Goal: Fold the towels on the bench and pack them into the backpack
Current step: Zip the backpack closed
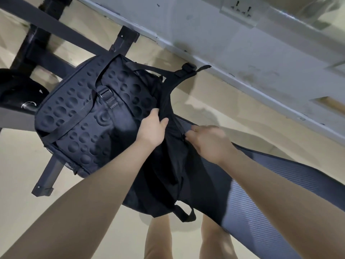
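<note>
The backpack (pixel 89 113) lies on its side across the bench (pixel 280 176), dimpled front panel facing up and left, its soft upper section sagging toward me over the padded edge. No towels are visible; whether any are already inside I cannot tell, since the opening is hidden among dark folds.

Risks, as I judge them. First, the zipper: my right hand (pixel 209 143) is pinching something small at the seam, which I take to be the pull — if I draw it while the fabric is slack and bunched, the slider could bite the lining and jam. Second, balance: much of the bag hangs off the bench's edge above the floor, and a firm tug toward me could drag it off altogether. Third, the loose strap (pixel 184 212) dangling below could snag on my knees or the bench frame.

Pose of the hands. My left hand (pixel 152 128) grips a gather of black fabric just beside the seam, fingers curled over the top, thumb pressed in from the right — clamped on the bag, holding it taut. My right hand is just beside it, knuckles up, fingertips closed together on the pull. Both forearms reach forward and inward, wrists fairly straight, the hands near each other but not touching.
</note>
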The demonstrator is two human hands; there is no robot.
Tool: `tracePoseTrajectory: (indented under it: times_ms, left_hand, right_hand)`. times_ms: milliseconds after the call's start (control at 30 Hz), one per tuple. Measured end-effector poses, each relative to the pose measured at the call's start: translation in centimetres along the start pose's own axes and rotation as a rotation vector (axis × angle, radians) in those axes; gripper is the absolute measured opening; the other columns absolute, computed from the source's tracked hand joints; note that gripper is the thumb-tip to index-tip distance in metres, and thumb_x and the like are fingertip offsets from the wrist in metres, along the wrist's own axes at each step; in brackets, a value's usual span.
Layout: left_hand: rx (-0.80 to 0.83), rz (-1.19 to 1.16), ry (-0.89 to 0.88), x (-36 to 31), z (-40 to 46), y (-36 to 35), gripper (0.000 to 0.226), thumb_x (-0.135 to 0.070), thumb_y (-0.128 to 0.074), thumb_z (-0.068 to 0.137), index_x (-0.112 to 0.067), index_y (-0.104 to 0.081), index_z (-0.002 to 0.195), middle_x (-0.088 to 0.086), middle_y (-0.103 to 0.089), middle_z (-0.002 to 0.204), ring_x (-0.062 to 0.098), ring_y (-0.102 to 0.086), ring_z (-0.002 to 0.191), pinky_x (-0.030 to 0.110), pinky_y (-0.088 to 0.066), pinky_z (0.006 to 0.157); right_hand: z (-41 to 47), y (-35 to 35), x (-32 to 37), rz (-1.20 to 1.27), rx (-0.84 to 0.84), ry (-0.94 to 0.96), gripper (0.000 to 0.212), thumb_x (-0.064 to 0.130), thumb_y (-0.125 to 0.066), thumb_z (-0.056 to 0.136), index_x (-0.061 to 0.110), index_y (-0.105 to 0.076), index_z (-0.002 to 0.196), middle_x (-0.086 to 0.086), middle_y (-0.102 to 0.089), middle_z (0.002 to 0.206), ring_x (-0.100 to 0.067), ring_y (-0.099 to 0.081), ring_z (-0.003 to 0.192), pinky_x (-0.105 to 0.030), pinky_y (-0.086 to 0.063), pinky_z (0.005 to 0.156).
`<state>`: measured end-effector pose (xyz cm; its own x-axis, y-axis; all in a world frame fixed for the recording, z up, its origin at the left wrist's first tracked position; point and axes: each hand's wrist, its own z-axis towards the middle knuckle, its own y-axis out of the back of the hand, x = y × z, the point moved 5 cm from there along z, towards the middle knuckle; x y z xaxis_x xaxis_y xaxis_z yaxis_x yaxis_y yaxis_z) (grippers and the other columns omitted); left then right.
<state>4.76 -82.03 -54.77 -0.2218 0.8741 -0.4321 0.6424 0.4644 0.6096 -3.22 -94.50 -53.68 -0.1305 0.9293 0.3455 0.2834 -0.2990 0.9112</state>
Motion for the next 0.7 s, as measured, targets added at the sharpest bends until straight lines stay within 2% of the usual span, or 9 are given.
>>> tracePoseTrajectory:
  times_ms: [67,200,267,300,367,467,567,633,700]
  left_hand:
    - [-0.003,-0.006,0.000,0.0,-0.1,0.0,0.049,-0.025,-0.042,0.098,-0.009,-0.028,0.141,0.017,-0.050,0.132,0.030,-0.049,0.119,0.032,-0.039,0.096]
    - [-0.059,0.081,-0.035,-0.2,-1.1,-0.4,0.064,-0.025,-0.050,0.094,-0.016,-0.015,0.147,0.016,-0.038,0.143,0.031,-0.039,0.129,0.039,-0.034,0.103]
    - [-0.196,0.481,-0.289,-2.4,-2.0,-0.6,0.076,-0.023,-0.057,0.088,-0.021,-0.011,0.148,0.012,-0.015,0.154,0.034,-0.020,0.139,0.048,-0.021,0.111]
    - [-0.179,0.682,-0.499,-4.0,-2.4,-1.5,0.072,-0.022,-0.058,0.087,-0.026,-0.017,0.147,0.010,-0.008,0.156,0.033,-0.012,0.141,0.051,-0.012,0.114]
    - [0.116,0.999,-0.838,-5.8,-2.9,-3.9,0.045,-0.021,-0.050,0.092,-0.032,-0.042,0.135,0.000,-0.019,0.155,0.025,-0.006,0.143,0.050,0.003,0.114]
    - [0.460,1.233,-0.729,-5.9,-2.0,-5.2,0.027,-0.028,-0.038,0.098,-0.029,-0.056,0.118,-0.008,-0.053,0.129,0.018,-0.019,0.140,0.050,0.009,0.113]
    - [0.517,1.394,-0.737,-6.4,-1.6,-5.6,0.028,-0.022,-0.036,0.098,-0.024,-0.057,0.115,-0.004,-0.059,0.118,0.021,-0.041,0.124,0.047,-0.002,0.114]
    - [0.456,1.385,-0.825,-6.8,-1.3,-5.4,0.029,-0.016,-0.035,0.096,-0.025,-0.059,0.110,-0.003,-0.061,0.112,0.021,-0.048,0.116,0.040,-0.011,0.113]
    - [0.392,1.343,-0.895,-7.0,-1.3,-5.0,0.030,-0.016,-0.035,0.097,-0.028,-0.059,0.109,-0.005,-0.062,0.110,0.020,-0.049,0.112,0.034,-0.015,0.111]
  right_hand:
    - [-2.0,-1.0,0.2,-0.061,0.042,-0.006,0.025,0.015,-0.087,0.053,0.018,-0.063,0.061,0.003,-0.051,0.051,-0.019,-0.049,0.037,-0.016,-0.012,0.040]
    - [-4.3,-2.4,0.0,-0.085,0.067,-0.081,0.029,0.014,-0.087,0.053,0.017,-0.059,0.061,0.004,-0.048,0.048,-0.019,-0.045,0.032,-0.017,0.009,0.049]
    - [-4.6,-2.5,-0.3,-0.056,-0.005,-0.112,0.026,0.016,-0.080,0.063,0.015,-0.055,0.060,0.003,-0.047,0.048,-0.021,-0.045,0.031,-0.016,0.010,0.049]
    - [-4.6,-2.3,-0.5,-0.050,-0.050,-0.137,0.023,0.019,-0.073,0.069,0.014,-0.053,0.059,0.003,-0.047,0.047,-0.021,-0.045,0.030,-0.017,0.010,0.048]
    - [-4.6,-1.7,-0.9,-0.075,-0.129,-0.211,0.024,0.026,-0.056,0.077,0.014,-0.051,0.056,0.002,-0.046,0.045,-0.020,-0.041,0.029,-0.019,0.006,0.045]
    - [-4.7,-0.9,-1.2,-0.114,-0.220,-0.280,0.029,0.028,-0.041,0.078,0.015,-0.050,0.054,0.001,-0.044,0.043,-0.021,-0.030,0.030,-0.020,-0.001,0.043]
    - [-5.0,-1.1,-1.2,-0.154,-0.261,-0.269,0.025,0.029,-0.052,0.075,0.017,-0.054,0.054,0.002,-0.044,0.043,-0.018,-0.039,0.030,-0.019,0.000,0.044]
    - [-5.1,-1.7,-1.2,-0.130,-0.271,-0.270,0.026,0.028,-0.047,0.078,0.017,-0.058,0.057,0.002,-0.046,0.045,-0.018,-0.042,0.032,-0.019,0.003,0.045]
    - [-5.6,-2.7,-1.0,-0.097,-0.284,-0.296,0.030,0.027,-0.039,0.080,0.017,-0.061,0.062,0.002,-0.047,0.048,-0.020,-0.043,0.034,-0.020,-0.007,0.043]
